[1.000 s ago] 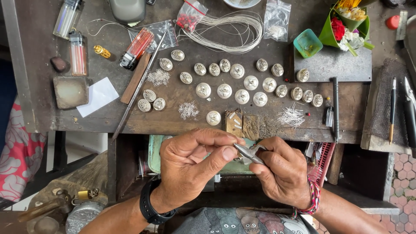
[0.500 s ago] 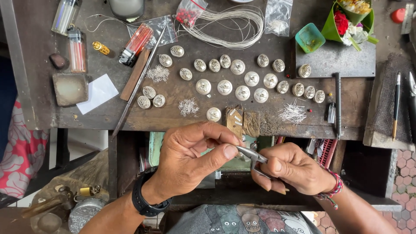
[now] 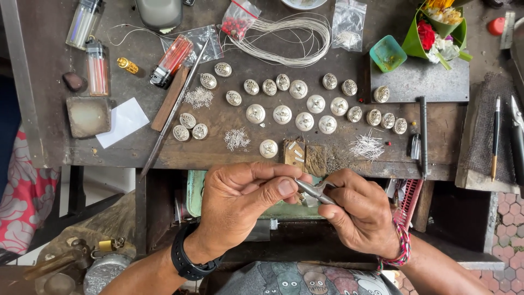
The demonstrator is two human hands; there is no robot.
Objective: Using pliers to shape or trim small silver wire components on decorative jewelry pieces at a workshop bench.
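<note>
Right at the front edge of the wooden workbench (image 3: 136,153), we have both hands together over our lap. Our right hand (image 3: 363,218) is closed around a pair of slim metal pliers (image 3: 315,191), the fingers wrapped over the handles and the bright steel nose pointing left toward our other hand. Our left hand (image 3: 243,199) has thumb and forefinger pinched together at the tip of the pliers; whatever small piece sits between them is too tiny and too hidden for us to tell. The pliers look polished and grey, narrow, tapering to a fine point, and they lie nearly level, just below the bench edge and above a green tray (image 3: 196,191) tucked under it.

We wear a black watch (image 3: 185,262) on the left wrist and a woven pink-and-red bracelet (image 3: 403,246) on the right.

On the bench beyond our hands lie rows of round silver domed pieces (image 3: 297,106), each with a raised ornament at its centre, spread across the middle. Near them are small heaps of fine silver wire bits (image 3: 236,139) and a fan of short straight wire lengths (image 3: 367,146). A coil of silver wire (image 3: 289,35) lies at the far side, with a dark metal block (image 3: 420,82) to the right, a small green cup (image 3: 387,53) on it, and a white slip of paper (image 3: 124,120) to the left.
</note>
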